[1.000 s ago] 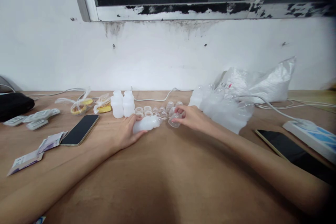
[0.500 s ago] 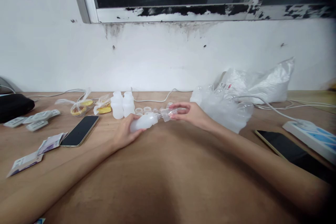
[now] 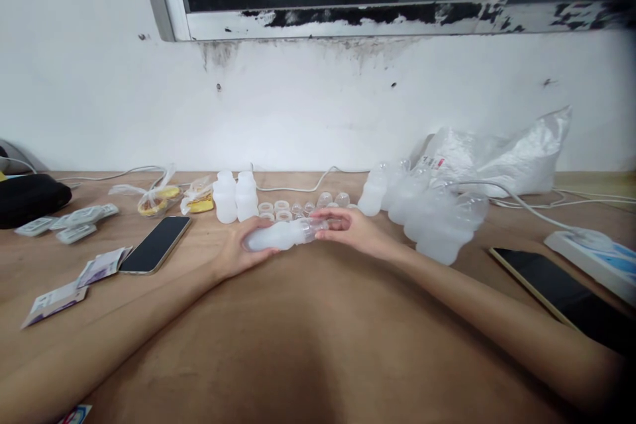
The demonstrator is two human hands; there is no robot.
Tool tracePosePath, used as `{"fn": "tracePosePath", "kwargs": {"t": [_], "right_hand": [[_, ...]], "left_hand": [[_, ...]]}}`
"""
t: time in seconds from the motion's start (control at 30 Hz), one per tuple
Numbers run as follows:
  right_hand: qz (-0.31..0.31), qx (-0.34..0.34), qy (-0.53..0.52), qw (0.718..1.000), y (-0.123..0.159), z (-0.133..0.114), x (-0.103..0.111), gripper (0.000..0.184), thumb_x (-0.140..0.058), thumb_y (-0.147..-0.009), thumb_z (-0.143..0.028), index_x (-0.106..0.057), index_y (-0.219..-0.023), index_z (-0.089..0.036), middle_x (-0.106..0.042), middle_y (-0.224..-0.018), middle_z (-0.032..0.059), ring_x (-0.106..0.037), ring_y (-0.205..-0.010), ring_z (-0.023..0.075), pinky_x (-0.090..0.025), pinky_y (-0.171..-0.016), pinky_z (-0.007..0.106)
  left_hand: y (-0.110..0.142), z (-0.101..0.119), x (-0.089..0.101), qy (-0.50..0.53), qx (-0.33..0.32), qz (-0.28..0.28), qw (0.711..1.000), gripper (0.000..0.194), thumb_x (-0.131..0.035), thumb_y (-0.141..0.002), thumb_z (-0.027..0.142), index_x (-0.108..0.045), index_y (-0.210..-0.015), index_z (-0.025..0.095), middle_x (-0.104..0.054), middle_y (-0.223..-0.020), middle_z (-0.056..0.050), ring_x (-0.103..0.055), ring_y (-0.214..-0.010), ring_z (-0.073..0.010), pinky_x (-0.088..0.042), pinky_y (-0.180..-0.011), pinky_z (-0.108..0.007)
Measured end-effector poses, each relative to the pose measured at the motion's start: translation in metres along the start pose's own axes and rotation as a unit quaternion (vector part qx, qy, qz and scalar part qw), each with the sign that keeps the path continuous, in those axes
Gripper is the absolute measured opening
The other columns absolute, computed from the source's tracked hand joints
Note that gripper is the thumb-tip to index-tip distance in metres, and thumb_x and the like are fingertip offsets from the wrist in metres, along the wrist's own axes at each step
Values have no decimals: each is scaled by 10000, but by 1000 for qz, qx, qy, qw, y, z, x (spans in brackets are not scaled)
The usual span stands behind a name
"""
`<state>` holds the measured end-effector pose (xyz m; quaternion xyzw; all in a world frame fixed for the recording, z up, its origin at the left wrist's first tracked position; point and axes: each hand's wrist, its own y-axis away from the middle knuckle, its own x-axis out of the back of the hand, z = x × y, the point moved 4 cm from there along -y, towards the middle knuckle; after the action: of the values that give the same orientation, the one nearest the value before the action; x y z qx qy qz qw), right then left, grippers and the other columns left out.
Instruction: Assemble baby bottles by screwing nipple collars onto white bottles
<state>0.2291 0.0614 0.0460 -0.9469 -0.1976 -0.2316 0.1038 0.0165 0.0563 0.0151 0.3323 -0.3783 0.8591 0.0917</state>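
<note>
A frosted white baby bottle [image 3: 274,237] lies tilted on its side above the table, and my left hand [image 3: 237,248] is closed around its base end. At its other end, the fingers of my right hand [image 3: 342,226] grip a clear domed cap [image 3: 313,228], which covers the bottle's neck. Just behind the bottle are white screw rings [image 3: 282,207], small clear nipples [image 3: 297,209] and more clear caps [image 3: 325,199]. Two frosted bottle bodies [image 3: 235,197] without caps stand behind my left hand. Several capped bottles [image 3: 432,215] are grouped right of my right hand.
Phones [image 3: 156,245] [image 3: 556,288] lie on both sides, with a white power strip [image 3: 591,258] at the right. Paper packets [image 3: 54,301], tied bags with yellow items [image 3: 158,201] and a black case [image 3: 32,201] are at left. A plastic sack [image 3: 517,152] leans on the wall.
My right hand has moved left, bringing the clear cap over the neck of the bottle. My left hand keeps its hold. The camera view has shifted slightly.
</note>
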Motion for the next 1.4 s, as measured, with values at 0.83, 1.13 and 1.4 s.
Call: {"fn": "tracePosePath", "kwargs": {"t": [0.83,1.13,1.4], "right_hand": [[-5,-8,32,999,8,18,-34,508,-661,-594,-367,-550,-1060,-199,-616,-972,34,-578,-865,192,-449,-803,351],[-14,28,159,987,7,-3,-23,458,-631,-607,-438,-549,-1022,-262,-574,-1048,6,-536,-931,219,-432,-796,328],[85,58,227,968,14,-44,32,580,-610,-604,-476,-408,-1102,-258,-575,-839,25,-537,-663,177,-421,-547,269]], "left_hand": [[3,14,-11,-70,-76,-86,991,395,-553,-697,434,-474,-984,174,-539,-907,-57,-538,-826,-174,-449,-721,-295],[3,18,-9,-54,-74,-63,994,442,-550,-708,446,-440,-1044,181,-539,-987,-60,-531,-916,-172,-438,-790,-293],[2,20,-9,-24,-56,-111,992,617,-577,-702,419,-291,-1200,193,-469,-1157,-97,-505,-985,-195,-452,-776,-312]]}}
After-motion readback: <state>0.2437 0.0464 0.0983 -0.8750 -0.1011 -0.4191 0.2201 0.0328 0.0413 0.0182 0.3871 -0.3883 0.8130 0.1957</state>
